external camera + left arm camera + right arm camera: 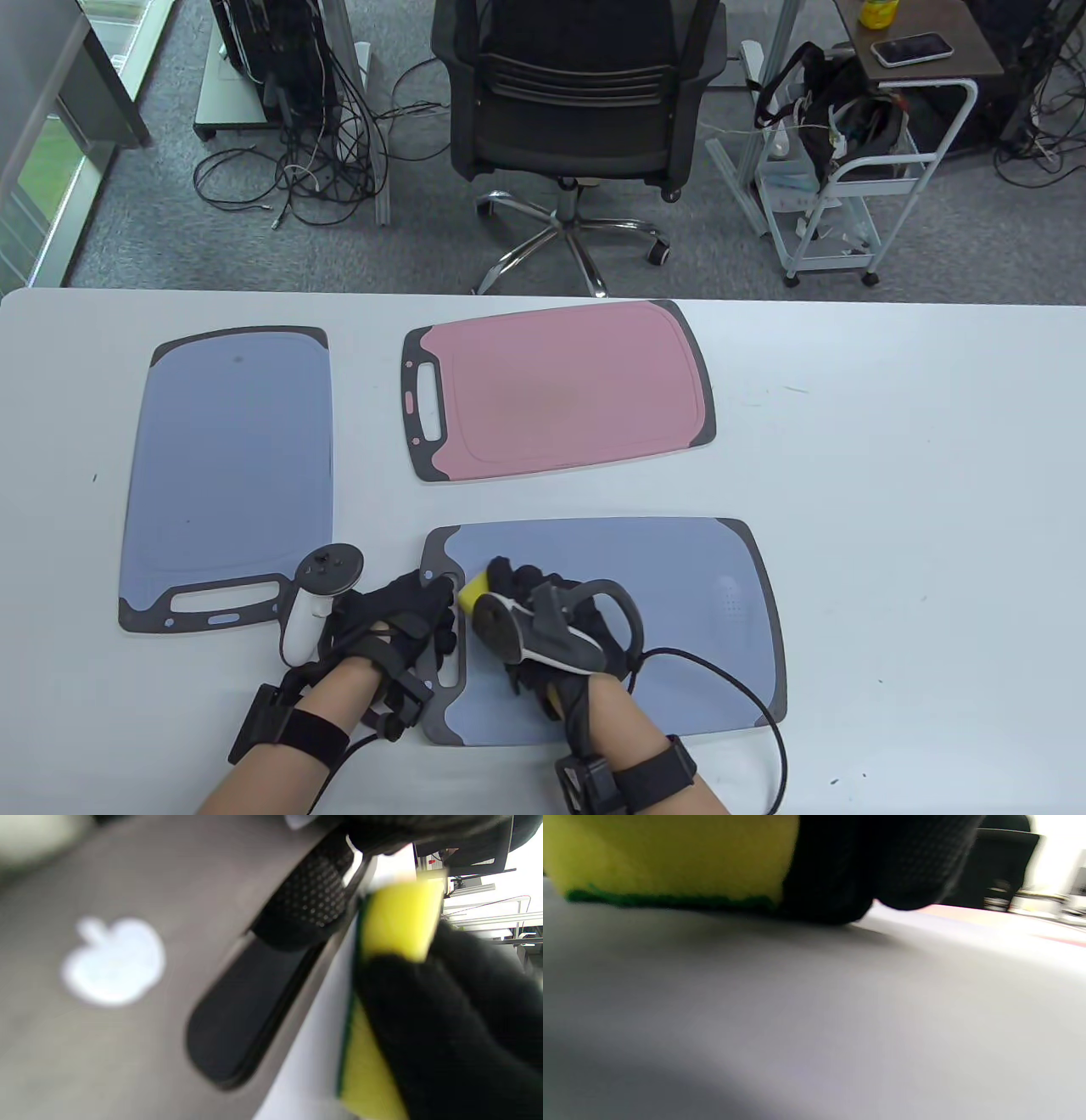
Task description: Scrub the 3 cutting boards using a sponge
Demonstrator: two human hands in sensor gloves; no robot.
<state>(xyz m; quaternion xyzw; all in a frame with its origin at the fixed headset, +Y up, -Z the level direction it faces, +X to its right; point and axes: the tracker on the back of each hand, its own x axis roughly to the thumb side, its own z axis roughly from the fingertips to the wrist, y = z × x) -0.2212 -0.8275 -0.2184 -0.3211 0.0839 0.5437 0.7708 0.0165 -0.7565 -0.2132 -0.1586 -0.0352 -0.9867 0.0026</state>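
Note:
Three cutting boards lie on the white table: a blue-grey one (229,475) at the left, a pink one (560,390) at the back middle, and a blue one (679,628) at the front. My right hand (517,586) grips a yellow sponge (473,587) and presses it on the front board near its dark handle end. The sponge (670,857) has its green side down on the board (797,1005). My left hand (428,607) lies on that handle end, one fingertip (309,899) in the handle slot. The sponge (398,916) is right beside the slot.
An office chair (577,110) and a white trolley (848,195) stand beyond the table's far edge. Bare table stretches to the right of the boards (933,509). A glove cable (764,705) loops over the front board's right part.

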